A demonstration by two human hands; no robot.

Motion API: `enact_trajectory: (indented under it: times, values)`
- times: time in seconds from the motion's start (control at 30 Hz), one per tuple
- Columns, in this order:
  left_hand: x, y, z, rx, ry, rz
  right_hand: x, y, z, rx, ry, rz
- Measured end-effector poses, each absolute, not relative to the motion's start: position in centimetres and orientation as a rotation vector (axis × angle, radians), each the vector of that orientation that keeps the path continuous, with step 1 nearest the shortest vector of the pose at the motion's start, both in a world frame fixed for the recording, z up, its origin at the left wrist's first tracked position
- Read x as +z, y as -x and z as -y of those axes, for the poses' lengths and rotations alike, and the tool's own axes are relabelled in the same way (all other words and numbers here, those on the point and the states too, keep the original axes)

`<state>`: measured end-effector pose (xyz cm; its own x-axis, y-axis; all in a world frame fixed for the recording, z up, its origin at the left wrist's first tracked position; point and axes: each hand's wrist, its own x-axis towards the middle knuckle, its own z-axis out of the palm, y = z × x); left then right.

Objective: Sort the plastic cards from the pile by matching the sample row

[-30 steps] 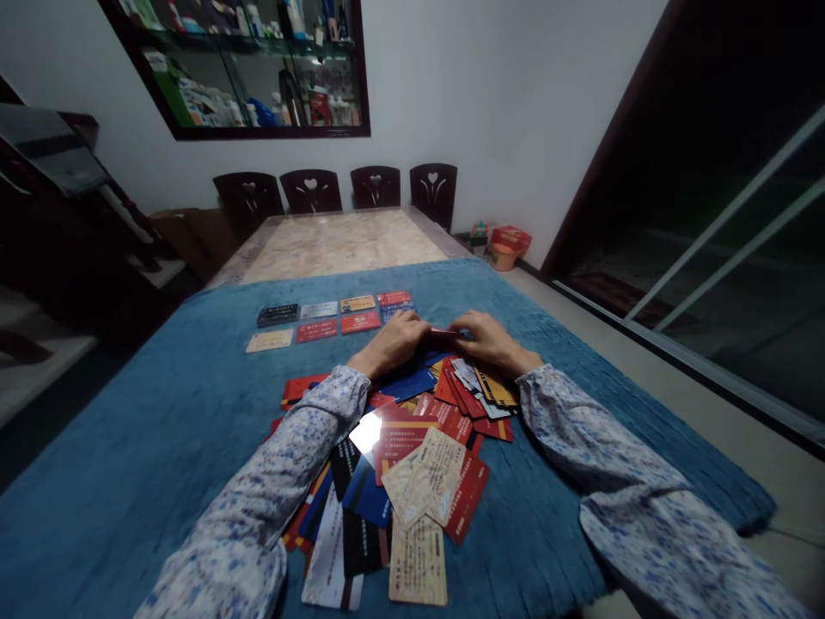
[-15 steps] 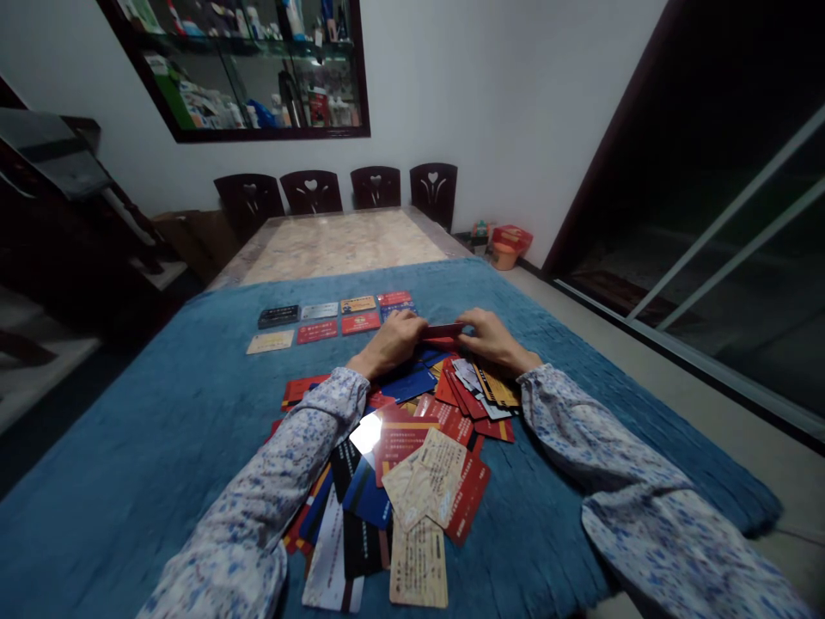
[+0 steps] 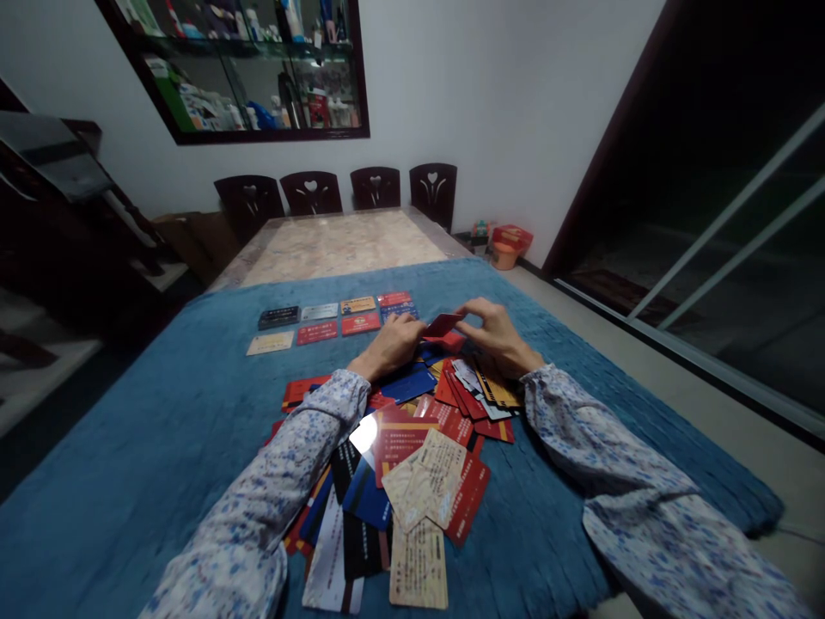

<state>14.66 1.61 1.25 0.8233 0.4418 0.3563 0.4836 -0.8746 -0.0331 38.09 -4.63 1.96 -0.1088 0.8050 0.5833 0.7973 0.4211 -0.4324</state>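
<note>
Between my two hands, above the far end of a loose heap of cards, is a dark red card (image 3: 443, 324). My left hand (image 3: 396, 340) is closed at the card's left end, its fingertips partly hidden behind the knuckles. My right hand (image 3: 493, 331) pinches the opposite end between thumb and fingers. Under the hands lie red cards and a blue card (image 3: 409, 383). Nearer to me the heap spreads out with a cream card (image 3: 418, 563), a black card (image 3: 364, 546) and a white card (image 3: 333, 559). Yellow cards (image 3: 496, 384) lie below my right wrist.
Beyond my left hand, cards lie in two rows: a black stack (image 3: 279, 317), a silver card (image 3: 320, 311), a cream card (image 3: 270, 342) and several red ones. A blue cloth (image 3: 161, 413) covers the near table. Chairs (image 3: 311, 191) line the far end.
My right hand has risen slightly, and the red card between my hands has turned from nearly edge-on to tilted, its right end higher. My left hand has barely moved.
</note>
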Motion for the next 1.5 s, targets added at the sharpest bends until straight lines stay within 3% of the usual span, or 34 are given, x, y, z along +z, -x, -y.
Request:
enact_trajectory:
  times: [0.23,0.63,1.5]
  values:
    - [1.5,-14.8,-1.4,-0.528,2.869,0.802,2.0,-38.0,4.3,0.010,1.352,1.968]
    - [1.4,-14.8,-1.4,-0.843,2.849,0.803,3.0,-37.9,4.9,-0.465,1.443,2.121]
    - [0.6,-15.7,-0.6,-0.908,2.973,0.873,1.5,-36.9,4.1,-0.577,1.240,2.277]
